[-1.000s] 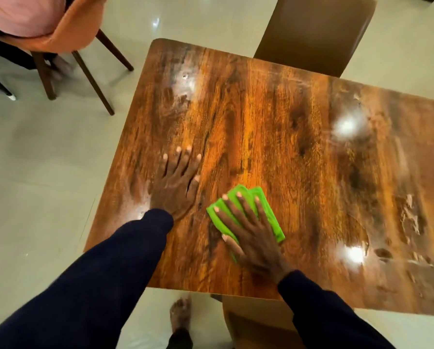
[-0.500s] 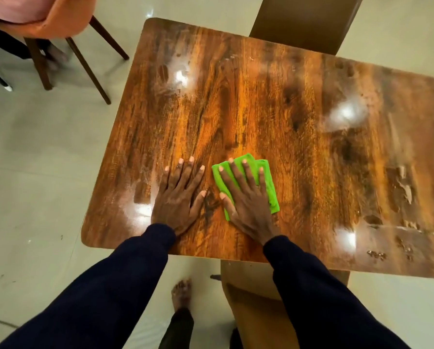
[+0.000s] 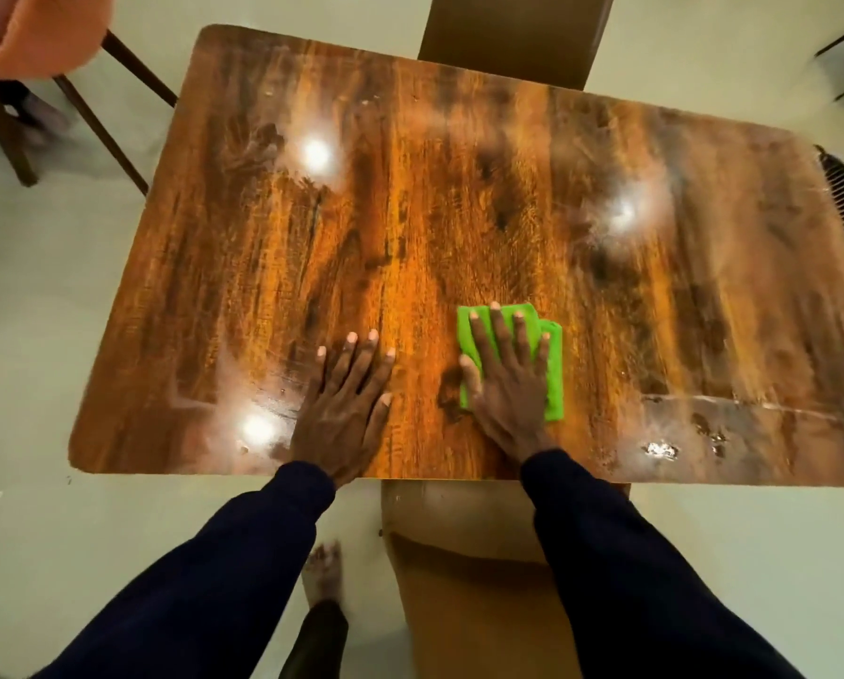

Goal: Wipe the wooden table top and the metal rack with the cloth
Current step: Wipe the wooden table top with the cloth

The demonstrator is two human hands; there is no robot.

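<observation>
The right hand (image 3: 507, 384) lies flat with fingers spread on the folded green cloth (image 3: 550, 365), pressing it onto the wooden worktop (image 3: 459, 213) near the front edge; it grips nothing, only weighs the cloth down. Since half a second ago the cloth and this hand have slid to the right, opening a clear gap from the left hand (image 3: 344, 409), which was almost touching it before. The left hand stays open, palm down on the bare wood, holding nothing. Glossy smears and light spots show across the surface. A brown chair (image 3: 464, 556) stands below the front edge, an orange chair (image 3: 33, 31) at far left.
</observation>
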